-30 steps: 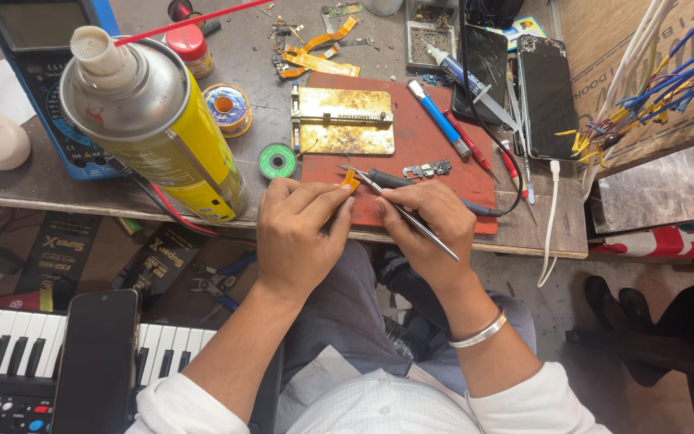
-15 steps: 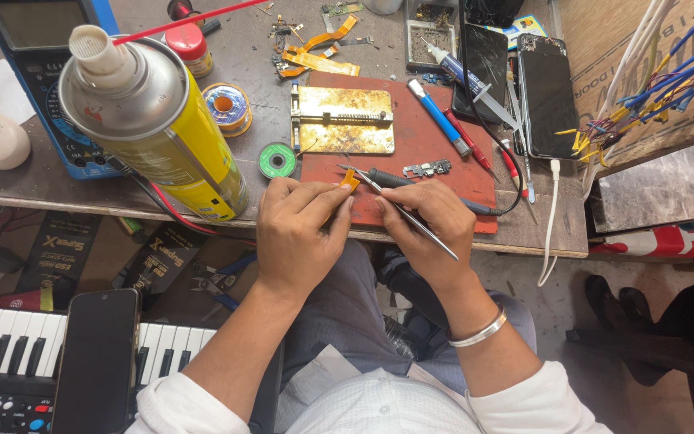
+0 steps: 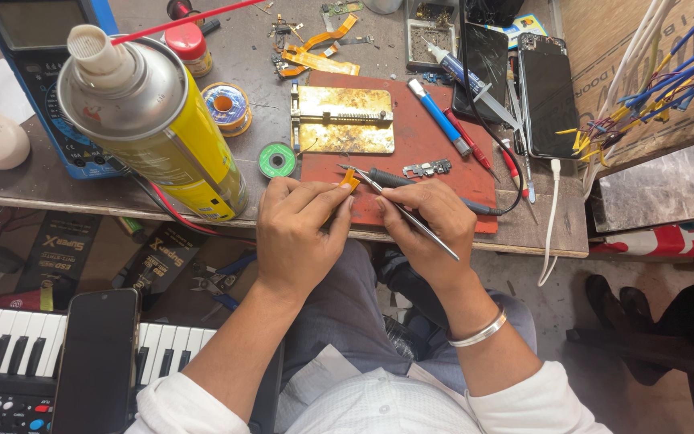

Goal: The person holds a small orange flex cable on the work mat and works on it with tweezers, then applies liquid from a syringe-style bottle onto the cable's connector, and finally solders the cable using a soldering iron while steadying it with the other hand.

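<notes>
Here, at the tabletop's (image 3: 58, 189) near edge, our left hand (image 3: 299, 233) pinches a small orange flex ribbon (image 3: 349, 180) while our right hand (image 3: 431, 229) grips slim metal tweezers (image 3: 399, 210); a slip could tear the ribbon or drop it off the edge.

Bright, even daylight over a sharp head-camera view

Soft light falls from above on the counter (image 3: 58, 189), leaving only faint shadows under the hands and tools. The spray can (image 3: 154, 128) shows a pale sheen on its metal top, and the brass plate (image 3: 345, 120) gleams dully. Two dark phone screens (image 3: 548, 96) near the far right corner carry mild reflections. The space beneath the counter's near edge sits darker. Focus holds throughout; straight lines bow slightly outward at the frame's borders.
</notes>
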Available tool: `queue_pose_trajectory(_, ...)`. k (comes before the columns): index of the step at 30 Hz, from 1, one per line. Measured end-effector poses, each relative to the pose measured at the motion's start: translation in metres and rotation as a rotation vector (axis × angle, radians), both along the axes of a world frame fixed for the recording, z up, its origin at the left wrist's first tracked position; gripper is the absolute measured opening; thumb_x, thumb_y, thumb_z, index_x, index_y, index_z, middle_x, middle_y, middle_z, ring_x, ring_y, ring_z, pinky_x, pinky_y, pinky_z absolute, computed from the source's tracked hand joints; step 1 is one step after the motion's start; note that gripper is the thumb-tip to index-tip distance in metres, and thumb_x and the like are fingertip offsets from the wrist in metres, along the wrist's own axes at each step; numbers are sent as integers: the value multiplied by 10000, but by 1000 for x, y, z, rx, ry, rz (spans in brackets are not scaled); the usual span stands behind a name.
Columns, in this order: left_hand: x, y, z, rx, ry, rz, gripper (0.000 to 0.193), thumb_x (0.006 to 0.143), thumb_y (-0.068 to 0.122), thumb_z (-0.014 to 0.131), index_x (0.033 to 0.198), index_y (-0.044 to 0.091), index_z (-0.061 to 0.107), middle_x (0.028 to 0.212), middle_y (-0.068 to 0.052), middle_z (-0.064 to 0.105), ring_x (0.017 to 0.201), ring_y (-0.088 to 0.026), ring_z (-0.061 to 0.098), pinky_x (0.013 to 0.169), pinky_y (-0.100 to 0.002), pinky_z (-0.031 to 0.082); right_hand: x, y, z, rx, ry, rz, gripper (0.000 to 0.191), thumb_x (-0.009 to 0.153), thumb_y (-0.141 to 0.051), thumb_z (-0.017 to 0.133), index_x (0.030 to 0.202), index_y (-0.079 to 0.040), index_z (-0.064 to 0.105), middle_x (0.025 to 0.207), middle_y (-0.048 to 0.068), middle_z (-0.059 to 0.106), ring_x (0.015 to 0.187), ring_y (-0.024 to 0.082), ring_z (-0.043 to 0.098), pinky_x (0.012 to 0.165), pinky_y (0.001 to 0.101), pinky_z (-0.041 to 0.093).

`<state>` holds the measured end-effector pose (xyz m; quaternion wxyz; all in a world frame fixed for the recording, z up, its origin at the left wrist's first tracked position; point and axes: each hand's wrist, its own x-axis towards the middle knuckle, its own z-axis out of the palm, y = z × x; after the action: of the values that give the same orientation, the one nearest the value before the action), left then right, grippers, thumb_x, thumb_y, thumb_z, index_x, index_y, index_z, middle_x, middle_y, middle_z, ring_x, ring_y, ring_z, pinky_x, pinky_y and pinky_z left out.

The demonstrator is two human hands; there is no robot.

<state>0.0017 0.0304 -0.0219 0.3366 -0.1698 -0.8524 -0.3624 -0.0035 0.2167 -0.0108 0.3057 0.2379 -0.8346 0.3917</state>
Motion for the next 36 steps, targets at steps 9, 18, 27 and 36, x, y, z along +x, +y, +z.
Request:
queue_pose_trajectory(9, 0, 0, 0, 0, 1, -1, 169, 863, 107, 790, 1032, 101, 792, 972, 6, 741, 909, -234, 621, 864, -388, 498, 0, 0, 0, 3, 5, -2, 184, 870, -3, 829, 1013, -43, 719, 926, 81, 748, 812, 201, 709, 723, 310, 558)
queue_pose_trajectory(18, -1, 0, 0, 3, 5, -4, 173, 863, 107, 791, 1036, 101, 795, 976, 4, 741, 917, -238, 622, 863, -389, 495, 0, 0, -1, 7, 7, -6, 192, 865, -1, 830, 1016, -45, 720, 926, 80, 748, 812, 202, 708, 729, 313, 558)
queue_pose_trajectory(27, -1, 0, -1, 5, 9, 0, 168, 864, 110, 794, 1032, 102, 797, 979, 5, 743, 917, -236, 622, 857, -389, 494, -1, 0, 0, 10, 5, -1, 195, 869, -8, 831, 1025, -45, 721, 929, 81, 746, 813, 205, 706, 734, 314, 556)
queue_pose_trajectory(36, -1, -1, -1, 0, 14, -2, 169, 866, 111, 795, 1035, 102, 797, 984, 4, 745, 922, -235, 625, 861, -389, 496, -1, 1, -2, -18, -1, -4, 190, 875, 2, 829, 1022, -41, 715, 916, 75, 742, 793, 181, 693, 712, 298, 540)
